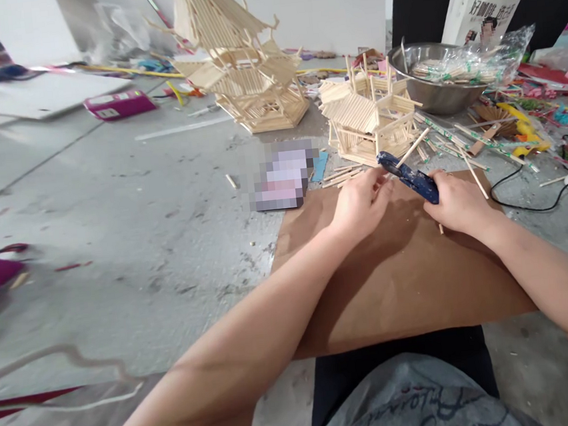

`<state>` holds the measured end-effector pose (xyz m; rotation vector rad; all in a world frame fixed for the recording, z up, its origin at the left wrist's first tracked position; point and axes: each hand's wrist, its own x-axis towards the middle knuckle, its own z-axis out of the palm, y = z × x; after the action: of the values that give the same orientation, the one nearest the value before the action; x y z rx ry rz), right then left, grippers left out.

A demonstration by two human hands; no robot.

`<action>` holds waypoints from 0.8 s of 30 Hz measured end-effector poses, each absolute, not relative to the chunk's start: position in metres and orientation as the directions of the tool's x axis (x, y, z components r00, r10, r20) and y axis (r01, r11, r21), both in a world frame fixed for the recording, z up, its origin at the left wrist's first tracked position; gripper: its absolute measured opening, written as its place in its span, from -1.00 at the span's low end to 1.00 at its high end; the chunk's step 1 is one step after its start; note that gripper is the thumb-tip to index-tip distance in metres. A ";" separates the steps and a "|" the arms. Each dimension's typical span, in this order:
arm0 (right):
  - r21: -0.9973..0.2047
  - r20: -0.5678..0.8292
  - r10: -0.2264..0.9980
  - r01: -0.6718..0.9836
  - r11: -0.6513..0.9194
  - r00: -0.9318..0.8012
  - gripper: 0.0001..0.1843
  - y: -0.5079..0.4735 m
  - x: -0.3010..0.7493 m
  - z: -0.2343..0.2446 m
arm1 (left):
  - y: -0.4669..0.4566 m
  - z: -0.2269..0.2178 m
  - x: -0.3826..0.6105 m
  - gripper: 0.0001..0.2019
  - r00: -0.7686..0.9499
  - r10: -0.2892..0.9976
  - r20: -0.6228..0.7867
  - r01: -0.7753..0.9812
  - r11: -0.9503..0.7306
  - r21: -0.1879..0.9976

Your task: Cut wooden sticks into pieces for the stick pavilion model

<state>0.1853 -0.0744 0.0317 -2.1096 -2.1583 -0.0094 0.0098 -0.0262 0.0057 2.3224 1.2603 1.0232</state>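
My right hand (458, 199) is closed around a scuffed dark blue hand tool (414, 180) that looks like a pair of cutters, its head pointing up and left. A thin wooden stick (414, 147) slants across the tool's head. My left hand (361, 202) is beside that head with fingers curled in a pinch, seemingly at the lower end of the stick; the fingertips are partly hidden. Both hands are above a brown paper sheet (396, 282). Just beyond them stands a small hexagonal stick structure (360, 115) with upright posts.
A taller stick pagoda (251, 75) stands at the back. A phone (283, 179) lies left of the paper, near loose sticks (343, 175). At right are a metal bowl (446, 97) with packaged sticks, a black cable (529, 206) and scattered craft scraps. A purple box (120, 106) lies farther left.
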 end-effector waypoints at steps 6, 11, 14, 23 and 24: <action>-0.129 0.103 0.993 0.989 0.065 -0.051 -0.56 -0.080 0.180 0.034 | -0.030 0.001 0.019 -0.78 0.272 0.835 0.478 0.444 -0.549 0.708; -0.193 0.128 0.990 0.977 0.089 -0.065 -0.57 -0.083 0.180 0.036 | -0.026 0.001 0.021 -0.77 0.254 0.827 0.501 0.233 -0.555 0.798; -0.209 0.144 0.987 0.972 0.107 -0.077 -0.57 -0.082 0.181 0.035 | -0.027 0.006 0.021 -0.73 0.274 0.837 0.474 0.118 -0.519 0.847; -0.220 0.160 0.981 0.965 0.144 -0.110 -0.51 -0.079 0.185 0.031 | -0.027 0.016 0.017 -0.64 0.363 0.867 0.341 -0.098 -0.328 0.939; -0.231 0.163 0.980 0.961 0.154 -0.117 -0.50 -0.079 0.186 0.031 | -0.028 0.016 0.017 -0.63 0.368 0.869 0.330 -0.105 -0.314 0.944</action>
<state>0.1857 -0.0786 0.0306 -1.8782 -2.1586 0.0987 0.0167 -0.0275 0.0165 1.5746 0.7052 1.1574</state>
